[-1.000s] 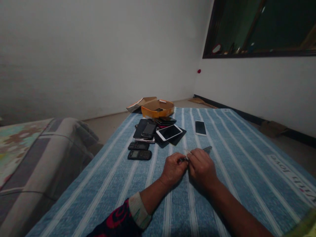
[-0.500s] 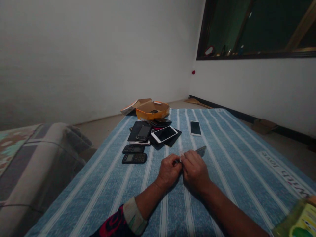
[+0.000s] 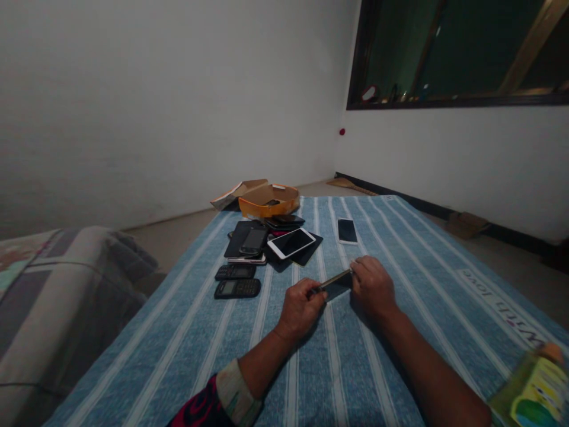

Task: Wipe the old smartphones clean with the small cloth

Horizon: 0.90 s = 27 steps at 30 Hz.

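Observation:
My left hand [image 3: 302,307] and my right hand [image 3: 374,284] each grip one end of a thin dark phone [image 3: 334,280], held on edge just above the blue striped cloth [image 3: 400,249]. Both hands are closed on it. Beyond them lies a heap of phones: a white-rimmed smartphone [image 3: 291,242], a dark phone on a flat black case [image 3: 253,239], and two small keypad phones [image 3: 237,288] side by side. One more smartphone [image 3: 347,230] lies apart to the right.
An orange cardboard box [image 3: 269,200] with open flaps sits at the cloth's far end. A grey rolled cushion [image 3: 66,296] lies on the left. A green packet [image 3: 533,391] shows at the bottom right. White walls and a dark window [image 3: 444,53] stand behind.
My hands were bunched together over something small; now they have moved apart, the right one to the phone's far end, and the phone is lifted on edge between them.

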Available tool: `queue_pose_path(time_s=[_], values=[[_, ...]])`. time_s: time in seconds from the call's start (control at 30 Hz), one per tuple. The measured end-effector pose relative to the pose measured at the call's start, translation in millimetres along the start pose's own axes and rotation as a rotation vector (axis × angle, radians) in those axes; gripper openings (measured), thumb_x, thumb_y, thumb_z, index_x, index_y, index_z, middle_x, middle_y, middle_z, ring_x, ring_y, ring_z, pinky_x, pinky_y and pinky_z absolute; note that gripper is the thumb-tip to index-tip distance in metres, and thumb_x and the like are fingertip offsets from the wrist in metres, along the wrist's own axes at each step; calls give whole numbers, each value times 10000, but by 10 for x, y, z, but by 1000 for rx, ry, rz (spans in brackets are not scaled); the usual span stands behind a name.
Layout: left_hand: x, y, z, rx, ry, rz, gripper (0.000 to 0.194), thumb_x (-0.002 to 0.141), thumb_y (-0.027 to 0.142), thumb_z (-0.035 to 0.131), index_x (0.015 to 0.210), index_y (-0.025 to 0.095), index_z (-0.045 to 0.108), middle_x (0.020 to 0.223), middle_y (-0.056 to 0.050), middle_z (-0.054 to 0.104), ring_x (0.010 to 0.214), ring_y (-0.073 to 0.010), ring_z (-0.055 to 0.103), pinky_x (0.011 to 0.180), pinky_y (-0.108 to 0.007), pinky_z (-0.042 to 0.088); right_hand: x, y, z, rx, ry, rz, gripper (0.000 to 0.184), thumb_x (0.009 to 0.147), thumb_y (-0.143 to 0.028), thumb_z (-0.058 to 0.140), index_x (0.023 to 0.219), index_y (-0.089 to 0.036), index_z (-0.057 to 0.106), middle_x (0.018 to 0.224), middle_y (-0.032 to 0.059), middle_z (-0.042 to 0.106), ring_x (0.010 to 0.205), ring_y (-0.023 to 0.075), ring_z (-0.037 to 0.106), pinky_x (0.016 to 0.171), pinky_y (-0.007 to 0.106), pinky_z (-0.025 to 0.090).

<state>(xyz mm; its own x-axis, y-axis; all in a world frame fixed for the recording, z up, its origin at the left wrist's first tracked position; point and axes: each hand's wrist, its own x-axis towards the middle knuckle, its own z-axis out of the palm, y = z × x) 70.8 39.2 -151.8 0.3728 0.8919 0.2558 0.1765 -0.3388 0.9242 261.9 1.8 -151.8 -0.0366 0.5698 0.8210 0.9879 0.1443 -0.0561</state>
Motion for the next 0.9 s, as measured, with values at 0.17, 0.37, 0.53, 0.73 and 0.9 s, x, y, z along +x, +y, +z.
queue_pose_path(time_s=[0.17,0.37,0.53,0.73,0.9], values=[[-4,-6,-1,26,-10,19,65,707,228,649,702,173,683,622,16,562,588,-126,506,562,-233,388,-16,120,-3,-49,17,38,209,793,-5,506,790,-178,623,755,68,572,804,232,492,714,331,406],[3,-13,3,49,-9,38,70,718,225,639,719,171,683,640,15,569,601,-127,511,580,-240,398,3,-141,-28,-35,-38,-44,217,796,-7,492,717,-185,589,730,71,535,786,231,457,703,332,373],[1,3,8,33,-16,41,74,721,222,633,732,168,681,660,11,585,618,-131,523,605,-248,411,0,-457,-53,43,-65,-105,206,850,-59,466,743,-175,598,747,75,542,791,234,458,717,343,378],[8,-18,7,44,-22,67,92,732,240,631,735,164,682,662,11,584,618,-129,515,609,-250,405,3,-478,-63,99,-52,-123,192,855,-76,473,782,-168,625,771,82,571,816,237,478,732,346,391],[3,-23,8,28,-20,38,72,723,230,642,732,165,673,644,21,564,600,-122,504,585,-241,390,15,-249,-39,62,-50,-65,201,815,-37,501,737,-185,611,749,66,571,797,223,488,728,332,399]])
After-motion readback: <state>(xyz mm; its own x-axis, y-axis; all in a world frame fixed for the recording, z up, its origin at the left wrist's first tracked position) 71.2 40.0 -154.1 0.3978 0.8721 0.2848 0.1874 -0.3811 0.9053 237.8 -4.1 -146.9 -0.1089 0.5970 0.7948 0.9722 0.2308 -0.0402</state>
